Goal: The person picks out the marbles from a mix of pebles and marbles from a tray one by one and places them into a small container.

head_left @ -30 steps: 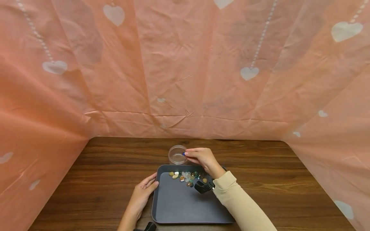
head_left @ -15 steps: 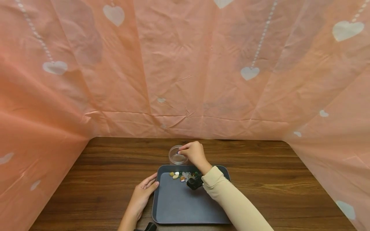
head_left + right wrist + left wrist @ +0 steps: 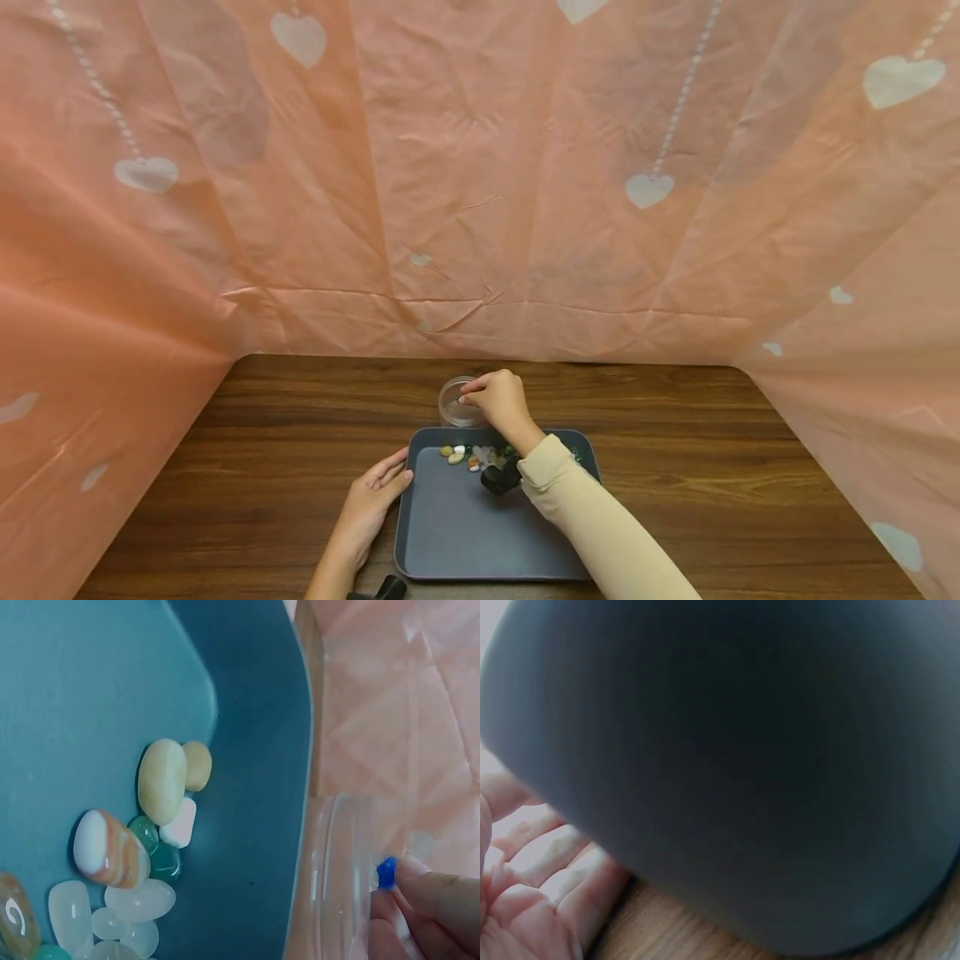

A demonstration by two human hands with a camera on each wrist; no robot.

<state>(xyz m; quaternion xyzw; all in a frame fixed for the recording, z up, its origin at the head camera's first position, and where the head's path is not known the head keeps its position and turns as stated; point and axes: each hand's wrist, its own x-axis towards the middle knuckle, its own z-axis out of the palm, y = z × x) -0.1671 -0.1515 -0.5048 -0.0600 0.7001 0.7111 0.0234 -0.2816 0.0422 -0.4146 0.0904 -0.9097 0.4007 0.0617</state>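
Observation:
My right hand [image 3: 504,404] pinches a small blue stone [image 3: 386,872] between thumb and fingertips, at the mouth of a round clear plastic jar [image 3: 452,414]. In the right wrist view the stone shows just beyond the jar's rim [image 3: 341,877]. My left hand [image 3: 367,506] holds the left edge of a dark grey tray [image 3: 480,533], thumb at the rim. Its fingers [image 3: 551,855] are partly hidden by the tray in the left wrist view. Several polished stones lie toward the tray's far side, among them a cream one [image 3: 162,780] and a white-and-orange banded one [image 3: 111,849].
The tray and jar stand on a brown wooden table [image 3: 285,433], the jar just behind the tray's far rim. An orange cloth [image 3: 480,208] with white hearts encloses the back and sides. A black wrist camera [image 3: 501,477] on the right arm hides some stones.
My right hand has moved left from the jar's right side to over its mouth, still pinching the blue stone. My left hand and the tray stay in place.

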